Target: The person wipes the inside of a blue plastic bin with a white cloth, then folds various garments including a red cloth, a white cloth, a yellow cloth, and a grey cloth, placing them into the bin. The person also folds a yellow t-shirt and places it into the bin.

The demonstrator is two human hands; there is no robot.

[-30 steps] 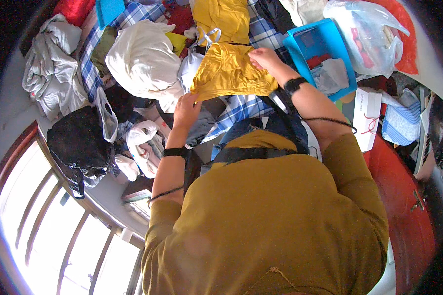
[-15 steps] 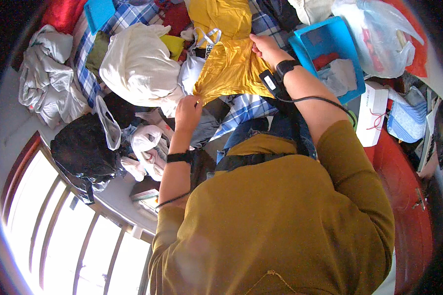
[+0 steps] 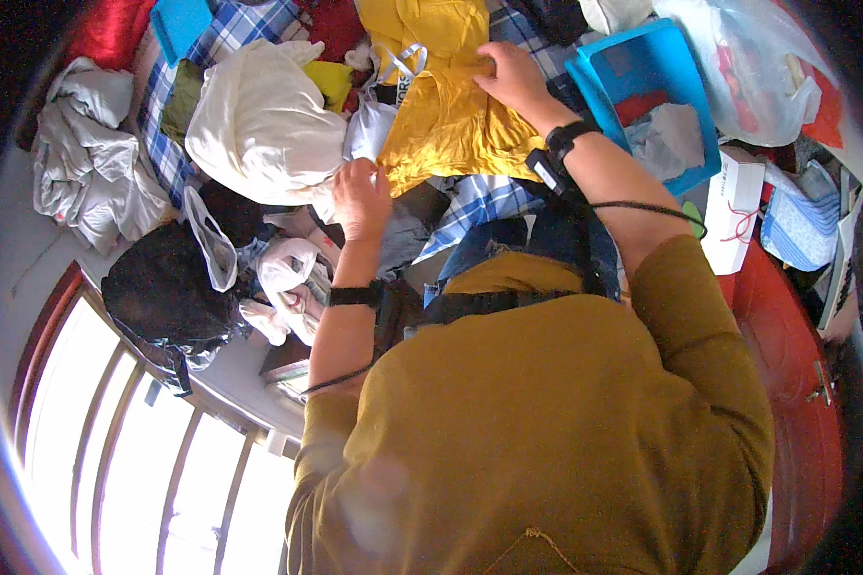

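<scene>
Black capitals — white band (image 3: 402,90), small print — white box (image 3: 734,213), illegible

I see the wrinkled yellow cloth (image 3: 455,125) between the bunched white cloth (image 3: 259,129) on its left and the open blue plastic bin (image 3: 596,86) on its right.

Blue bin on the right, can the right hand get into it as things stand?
Probably yes. The right hand is at the yellow cloth, just left of the blue bin, whose top looks open, and nothing seems to stand between them; it may need to leave the cloth first.
</scene>
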